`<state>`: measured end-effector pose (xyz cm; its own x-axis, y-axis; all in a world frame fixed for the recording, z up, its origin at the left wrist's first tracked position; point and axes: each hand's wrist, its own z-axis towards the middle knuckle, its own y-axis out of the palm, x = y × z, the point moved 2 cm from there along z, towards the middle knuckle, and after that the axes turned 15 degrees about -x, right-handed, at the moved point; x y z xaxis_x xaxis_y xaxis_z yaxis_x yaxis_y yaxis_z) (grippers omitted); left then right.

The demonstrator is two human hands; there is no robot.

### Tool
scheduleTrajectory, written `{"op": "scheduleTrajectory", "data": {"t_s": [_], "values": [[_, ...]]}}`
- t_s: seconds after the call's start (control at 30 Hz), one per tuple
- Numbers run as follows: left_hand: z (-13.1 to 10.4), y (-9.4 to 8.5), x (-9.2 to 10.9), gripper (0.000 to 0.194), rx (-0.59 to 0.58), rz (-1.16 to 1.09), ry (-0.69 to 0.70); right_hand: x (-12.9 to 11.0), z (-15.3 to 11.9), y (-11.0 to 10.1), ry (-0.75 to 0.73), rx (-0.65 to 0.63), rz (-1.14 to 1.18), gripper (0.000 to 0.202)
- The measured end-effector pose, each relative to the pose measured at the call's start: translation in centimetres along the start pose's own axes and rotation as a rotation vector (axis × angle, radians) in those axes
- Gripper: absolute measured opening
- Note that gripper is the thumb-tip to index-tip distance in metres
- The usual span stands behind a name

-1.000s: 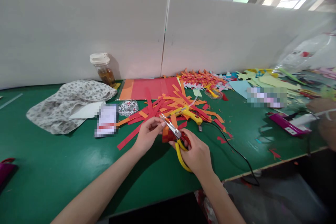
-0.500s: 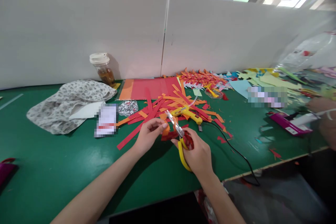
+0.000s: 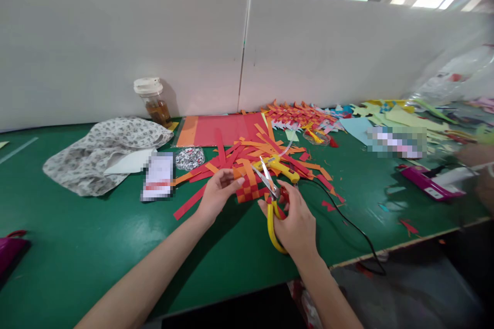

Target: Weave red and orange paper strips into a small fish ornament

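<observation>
Between thumb and fingers, my left hand [image 3: 219, 193] grips the left part of a woven red and orange paper piece [image 3: 247, 181]. My right hand [image 3: 295, 216] is closed around the yellow-handled scissors [image 3: 275, 223]. Their blades are parted and point up and left, over the right side of the woven piece. Behind both hands lies a pile of red and orange paper strips [image 3: 231, 157]. A yellow glue gun [image 3: 283, 168] rests just beyond the scissors, its black cord running off to the right.
Left on the green table [image 3: 116, 247] are a patterned cloth [image 3: 100, 149], a cup [image 3: 156, 103] and a bag of small round pieces [image 3: 189, 158]. A magenta case [image 3: 428, 183] and another person's blurred hand [image 3: 476, 164] are at right.
The scissors have opened and shifted slightly right with my right hand. The woven piece has turned, so its checkered face now shows beside my left fingers.
</observation>
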<state>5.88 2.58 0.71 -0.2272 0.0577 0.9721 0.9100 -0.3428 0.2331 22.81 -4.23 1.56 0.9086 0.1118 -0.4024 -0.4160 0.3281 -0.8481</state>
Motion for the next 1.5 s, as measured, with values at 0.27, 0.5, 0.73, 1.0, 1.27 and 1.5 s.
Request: {"op": "scheduleTrajectory", "data": {"t_s": [0.27,0.5,0.73,1.0,1.27,1.5], "values": [[0.1,-0.2,-0.5,0.027,-0.056,0.004,-0.026,0.1,-0.1,0.0,0.015,-0.001,0.028,0.05],[0.1,-0.1,-0.2,0.03,-0.028,-0.052,-0.016,0.1,0.0,0.4,-0.056,-0.072,-0.009,0.051],[-0.1,0.3,0.1,0.022,-0.085,-0.056,0.029,0.0,0.1,0.6,-0.095,-0.079,-0.033,0.053],[-0.6,0.9,0.5,0.024,-0.087,-0.039,0.004,0.1,0.1,0.8,-0.155,-0.067,-0.076,0.055],[-0.7,1.1,0.5,0.024,-0.107,-0.039,0.002,0.1,0.1,0.8,-0.149,-0.08,-0.063,0.053],[-0.6,1.0,0.2,0.021,-0.122,-0.056,0.012,0.0,0.1,0.7,-0.143,-0.072,-0.044,0.05]]}}
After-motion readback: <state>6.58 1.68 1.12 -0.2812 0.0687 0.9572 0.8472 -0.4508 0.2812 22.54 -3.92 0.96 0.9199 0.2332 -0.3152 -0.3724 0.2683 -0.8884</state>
